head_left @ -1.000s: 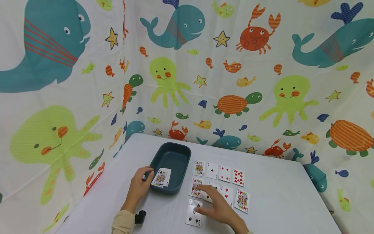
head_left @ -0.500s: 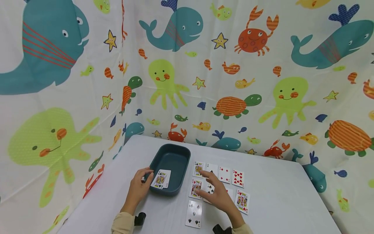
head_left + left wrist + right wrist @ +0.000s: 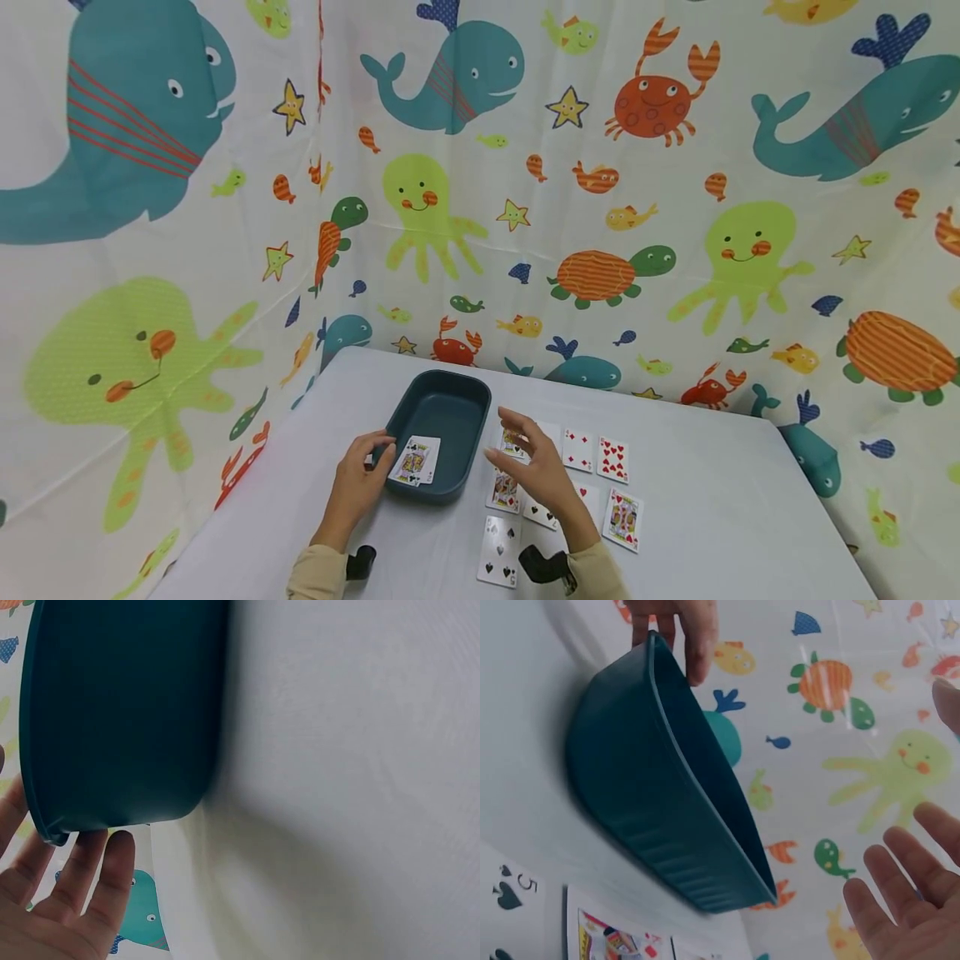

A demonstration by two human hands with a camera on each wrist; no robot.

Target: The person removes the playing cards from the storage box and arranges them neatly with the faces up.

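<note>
My left hand (image 3: 357,479) holds the near-left rim of a dark teal plastic tray (image 3: 474,442), fingers outside and thumb over the edge. Inside the tray, a king of clubs playing card (image 3: 412,461) overlaps at least one other card. My right hand (image 3: 543,467) hovers empty over the laid-out cards, fingers spread and slightly bent. It partly hides the upper-left cards. Visible around it are a five of spades (image 3: 498,552), a face card (image 3: 504,492), a diamond card (image 3: 577,450), a heart card (image 3: 612,459) and a king of hearts (image 3: 622,518).
The cards lie in rows on a white-covered table (image 3: 720,500), right of the tray. A curtain (image 3: 510,317) printed with sea animals hangs along the back and left side. Dark straps (image 3: 546,567) sit at both wrists.
My right hand has moved left and farther from me, from the middle row of cards toward the tray, holding nothing. My left hand and the tray have stayed in place.
</note>
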